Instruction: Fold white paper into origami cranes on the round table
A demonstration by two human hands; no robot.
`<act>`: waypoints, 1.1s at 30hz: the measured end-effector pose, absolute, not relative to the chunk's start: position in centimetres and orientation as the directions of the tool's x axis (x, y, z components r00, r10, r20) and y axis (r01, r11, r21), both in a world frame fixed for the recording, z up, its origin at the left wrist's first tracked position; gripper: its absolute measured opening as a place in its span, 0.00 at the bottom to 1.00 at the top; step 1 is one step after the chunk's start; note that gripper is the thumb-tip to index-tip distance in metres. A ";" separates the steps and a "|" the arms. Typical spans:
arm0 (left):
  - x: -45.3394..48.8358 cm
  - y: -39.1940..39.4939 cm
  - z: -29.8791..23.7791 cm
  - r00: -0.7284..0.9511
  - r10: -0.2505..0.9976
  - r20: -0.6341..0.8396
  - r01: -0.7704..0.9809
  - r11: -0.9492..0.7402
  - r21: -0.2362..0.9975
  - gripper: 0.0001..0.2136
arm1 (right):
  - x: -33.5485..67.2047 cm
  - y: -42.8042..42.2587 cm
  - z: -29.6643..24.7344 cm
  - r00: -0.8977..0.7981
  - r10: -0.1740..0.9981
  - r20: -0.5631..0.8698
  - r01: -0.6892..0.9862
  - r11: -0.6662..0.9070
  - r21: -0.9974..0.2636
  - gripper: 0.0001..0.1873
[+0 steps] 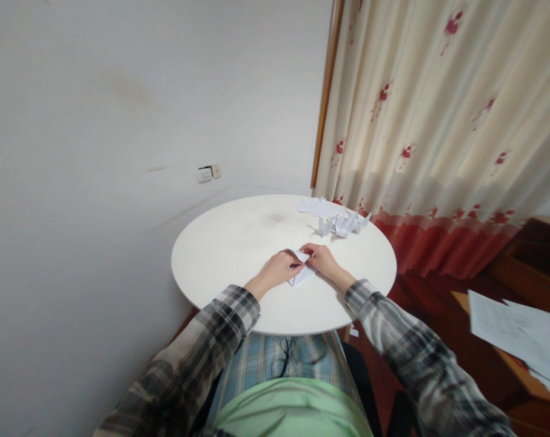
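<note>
A partly folded white sheet of paper (302,276) lies on the round white table (220,255), between my two hands. From its left side my left hand (279,267) pinches the paper, fingers closed at a fold. On the right, my right hand (321,258) grips the upper edge, with thumb and fingers pressed together on it. One flap stands raised between the hands. The fingers hide part of the folds.
Several folded white paper figures (345,224) stand at the table's far right, beside flat white paper (315,206). A patterned curtain (406,121) hangs behind. Printed sheets (515,334) lie on wooden furniture at right. A wall socket (204,175) is at left.
</note>
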State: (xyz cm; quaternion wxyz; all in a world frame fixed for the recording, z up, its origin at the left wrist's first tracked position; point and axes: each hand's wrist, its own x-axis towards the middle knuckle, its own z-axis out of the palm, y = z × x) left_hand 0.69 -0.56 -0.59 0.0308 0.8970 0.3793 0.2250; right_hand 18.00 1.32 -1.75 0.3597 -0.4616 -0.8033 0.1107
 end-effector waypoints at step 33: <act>0.5 0.0 -1.3 0.420 0.614 0.669 0.735 -0.662 0.146 0.11 | 17.3 0.4 -1.3 -0.413 0.768 0.490 0.602 0.633 -0.486 0.10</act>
